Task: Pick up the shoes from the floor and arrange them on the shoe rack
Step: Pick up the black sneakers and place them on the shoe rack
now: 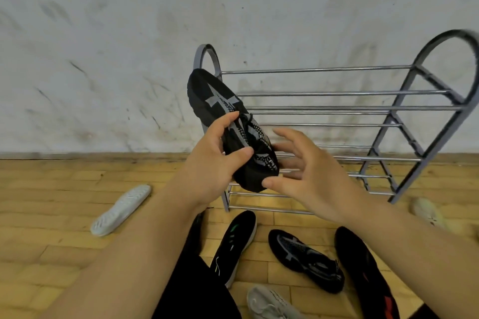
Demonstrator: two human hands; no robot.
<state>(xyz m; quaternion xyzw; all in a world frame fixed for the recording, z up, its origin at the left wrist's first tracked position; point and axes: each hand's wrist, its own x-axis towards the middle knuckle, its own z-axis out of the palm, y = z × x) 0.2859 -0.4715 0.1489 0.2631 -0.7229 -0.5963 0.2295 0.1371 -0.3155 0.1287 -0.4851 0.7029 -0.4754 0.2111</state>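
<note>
My left hand grips a black sneaker with grey cross straps, holding it in the air at the left end of the grey metal shoe rack, toe pointing up and away. My right hand has its fingers spread, with the thumb and fingertips at the sneaker's heel. The rack's rails carry no shoes. On the wooden floor below lie its matching black sneaker, a black shoe with green marks, a black shoe with red marks and a grey sneaker.
A white shoe lies sole up on the floor to the left. A pale shoe sits past the rack's right foot. The rack stands against a scuffed white wall. My dark trouser leg is at the bottom centre.
</note>
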